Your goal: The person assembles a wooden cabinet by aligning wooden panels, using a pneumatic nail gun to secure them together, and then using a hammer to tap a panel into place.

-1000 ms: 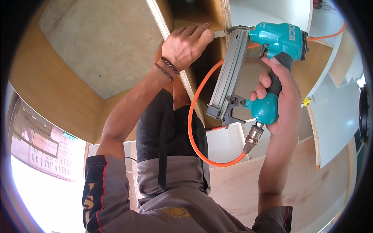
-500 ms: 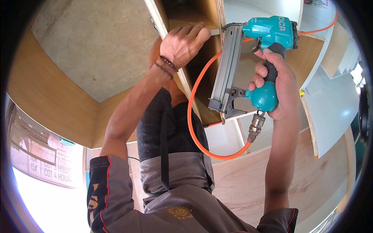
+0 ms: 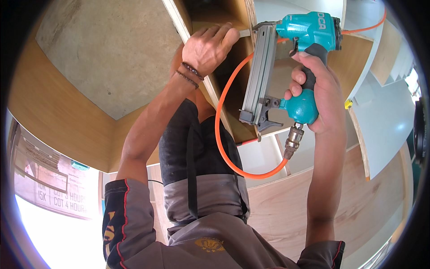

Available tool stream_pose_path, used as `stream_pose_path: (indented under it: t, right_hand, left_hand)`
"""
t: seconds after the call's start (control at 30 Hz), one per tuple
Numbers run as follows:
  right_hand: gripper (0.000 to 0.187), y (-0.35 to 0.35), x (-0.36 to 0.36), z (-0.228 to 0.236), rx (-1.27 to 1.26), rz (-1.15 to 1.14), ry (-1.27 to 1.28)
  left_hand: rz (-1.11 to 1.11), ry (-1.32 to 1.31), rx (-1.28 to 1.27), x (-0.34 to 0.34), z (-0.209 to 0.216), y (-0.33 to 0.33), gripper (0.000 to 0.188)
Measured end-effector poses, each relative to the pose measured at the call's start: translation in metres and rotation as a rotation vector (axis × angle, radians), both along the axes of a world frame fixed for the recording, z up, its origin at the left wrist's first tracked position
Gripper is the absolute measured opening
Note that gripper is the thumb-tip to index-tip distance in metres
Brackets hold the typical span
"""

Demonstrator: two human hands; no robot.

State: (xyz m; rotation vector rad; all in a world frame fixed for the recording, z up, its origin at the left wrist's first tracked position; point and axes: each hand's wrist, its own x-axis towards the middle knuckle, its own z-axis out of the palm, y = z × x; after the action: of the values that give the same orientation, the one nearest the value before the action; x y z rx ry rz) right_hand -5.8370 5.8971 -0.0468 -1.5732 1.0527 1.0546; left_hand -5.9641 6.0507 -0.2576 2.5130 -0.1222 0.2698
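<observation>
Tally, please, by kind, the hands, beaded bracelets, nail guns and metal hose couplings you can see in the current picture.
Hands: 2 (left hand, right hand)
Beaded bracelets: 2, both on the left wrist
Nail gun: 1, in the right hand
Metal hose coupling: 1
Total: 6

- This looks like a cabinetmaking workshop.
- A pneumatic nailer [image 3: 304, 36] is coupled to an orange air hose [image 3: 218, 125].
- An open wood-toned cabinet carcass [image 3: 76, 125] shows bare plywood edges.
- A white-faced plywood panel [image 3: 385, 130] shows its raw edge.
</observation>
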Motion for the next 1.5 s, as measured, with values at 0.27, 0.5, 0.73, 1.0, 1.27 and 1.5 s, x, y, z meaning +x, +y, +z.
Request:
stream_pose_path:
  t: [0.27, 0.5, 0.73, 1.0, 1.27, 1.5]
  right_hand:
    - [0.024, -0.001, -0.001, -0.002, 0.010, 0.007, -0.014]
    - [0.025, -0.013, -0.002, -0.004, 0.044, -0.035, 0.009]
    - [0.026, -0.013, -0.003, -0.004, 0.059, -0.009, -0.015]
    - [0.031, -0.031, -0.021, -0.008, 0.075, -0.120, -0.003]
    - [0.035, -0.035, -0.023, -0.011, 0.110, -0.175, 0.015]
    - [0.035, -0.030, -0.022, -0.010, 0.112, -0.194, 0.003]
  left_hand:
    - [-0.019, 0.008, -0.001, 0.000, -0.002, 0.001, 0.021]
    - [-0.010, -0.008, -0.005, 0.001, 0.002, 0.000, 0.020]
    - [-0.010, -0.057, -0.006, 0.002, -0.005, 0.001, 0.019]
    - [0.000, -0.037, 0.001, 0.000, -0.007, -0.001, 0.019]
    - [-0.001, -0.053, -0.008, 0.003, -0.010, 0.000, 0.019]
    - [0.002, -0.021, -0.009, 0.002, -0.005, -0.001, 0.019]
